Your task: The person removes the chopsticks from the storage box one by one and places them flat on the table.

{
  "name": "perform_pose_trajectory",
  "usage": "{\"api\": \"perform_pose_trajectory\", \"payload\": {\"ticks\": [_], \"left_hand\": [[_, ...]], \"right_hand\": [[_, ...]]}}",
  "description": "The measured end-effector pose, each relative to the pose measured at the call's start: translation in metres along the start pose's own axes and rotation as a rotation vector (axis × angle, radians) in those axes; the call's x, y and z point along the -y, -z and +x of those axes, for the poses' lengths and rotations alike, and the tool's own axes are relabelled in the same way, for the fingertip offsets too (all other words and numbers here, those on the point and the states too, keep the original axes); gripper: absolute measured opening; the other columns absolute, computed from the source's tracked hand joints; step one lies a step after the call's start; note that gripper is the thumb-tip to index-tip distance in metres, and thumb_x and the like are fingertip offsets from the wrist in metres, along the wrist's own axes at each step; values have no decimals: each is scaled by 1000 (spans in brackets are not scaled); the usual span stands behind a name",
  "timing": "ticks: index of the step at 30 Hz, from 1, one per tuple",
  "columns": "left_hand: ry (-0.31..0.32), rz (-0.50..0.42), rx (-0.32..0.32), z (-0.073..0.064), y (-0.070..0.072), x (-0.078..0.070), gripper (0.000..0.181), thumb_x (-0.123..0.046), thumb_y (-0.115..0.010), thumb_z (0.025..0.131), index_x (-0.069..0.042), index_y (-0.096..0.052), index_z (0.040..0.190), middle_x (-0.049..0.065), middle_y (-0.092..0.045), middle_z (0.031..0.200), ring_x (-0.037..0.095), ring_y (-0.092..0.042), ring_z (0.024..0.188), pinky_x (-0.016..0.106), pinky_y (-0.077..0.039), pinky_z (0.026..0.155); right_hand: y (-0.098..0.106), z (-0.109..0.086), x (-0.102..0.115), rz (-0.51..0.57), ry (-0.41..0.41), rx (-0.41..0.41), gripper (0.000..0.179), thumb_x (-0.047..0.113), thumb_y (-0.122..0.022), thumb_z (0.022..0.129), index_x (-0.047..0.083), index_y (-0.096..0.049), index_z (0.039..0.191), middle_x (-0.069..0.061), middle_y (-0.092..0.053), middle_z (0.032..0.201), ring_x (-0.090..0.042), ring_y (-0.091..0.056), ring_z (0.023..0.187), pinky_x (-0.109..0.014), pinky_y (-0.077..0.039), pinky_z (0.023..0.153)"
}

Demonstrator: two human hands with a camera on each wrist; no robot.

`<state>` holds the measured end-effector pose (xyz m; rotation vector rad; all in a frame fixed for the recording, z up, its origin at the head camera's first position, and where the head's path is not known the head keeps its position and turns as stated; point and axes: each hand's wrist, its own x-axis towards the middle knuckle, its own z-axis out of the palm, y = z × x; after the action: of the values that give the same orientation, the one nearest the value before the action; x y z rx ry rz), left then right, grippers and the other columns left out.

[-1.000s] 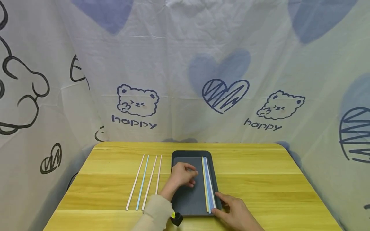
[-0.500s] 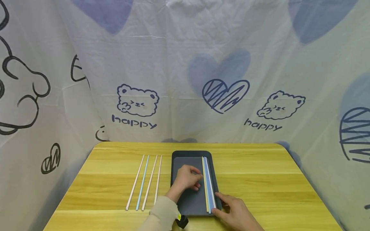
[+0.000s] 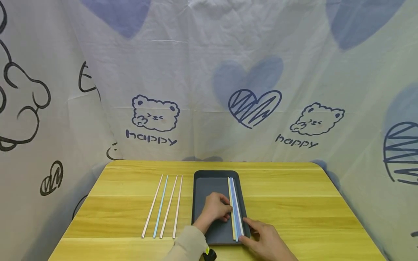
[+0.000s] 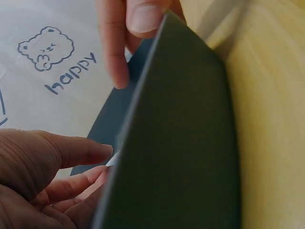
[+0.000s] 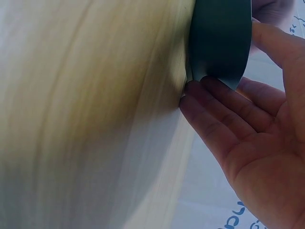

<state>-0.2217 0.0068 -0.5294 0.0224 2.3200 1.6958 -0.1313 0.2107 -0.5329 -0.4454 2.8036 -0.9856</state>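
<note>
A dark grey tray (image 3: pixel 209 233) lies on the table, with a row of long thin sticks along its right side. The leftmost is a yellow stick (image 3: pixel 233 226), beside blue sticks (image 3: pixel 237 221) and a white stick (image 3: pixel 241 221). My left hand (image 3: pixel 217 208) reaches over the tray, thumb and finger pinching at the yellow stick about halfway along. In the left wrist view its fingertips meet at something pale, mostly hidden behind the tray wall. My right hand (image 3: pixel 266 237) grips the tray's near right corner, thumb at the rim and fingers against the outer side (image 5: pixel 228 109).
Left of the tray several separate sticks lie roughly parallel on the wooden table (image 3: pixel 294 210): a light blue stick (image 3: pixel 161 206) and pale pinkish sticks (image 3: pixel 152 206). A patterned cloth (image 3: pixel 202 79) hangs behind the table.
My left hand has moved right and slightly nearer across the tray, from its middle to the yellow stick. My right hand, tray and sticks look unmoved.
</note>
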Motion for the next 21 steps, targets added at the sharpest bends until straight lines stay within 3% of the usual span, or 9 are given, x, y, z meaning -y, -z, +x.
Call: {"api": "perform_pose_trajectory", "payload": {"ticks": [12,21], "left_hand": [[3,11,-15,2,-5,6,13,8,-79,81,0,-69,84,13,-69,63,14,-67,46,34,-62,46],[21,22,-64,3,-9,6,17,11,-80,78,-1,-68,79,12,-67,61,10,-62,41,32,-61,45]], "right_hand": [[0,0,0,12,-4,4,70,50,-77,93,2,-64,142,-15,-73,131,-19,-74,100,-31,-63,81],[0,1,0,19,-10,2,70,50,-78,93,2,-64,142,-16,-73,131,-20,-74,101,-31,-63,81]]}}
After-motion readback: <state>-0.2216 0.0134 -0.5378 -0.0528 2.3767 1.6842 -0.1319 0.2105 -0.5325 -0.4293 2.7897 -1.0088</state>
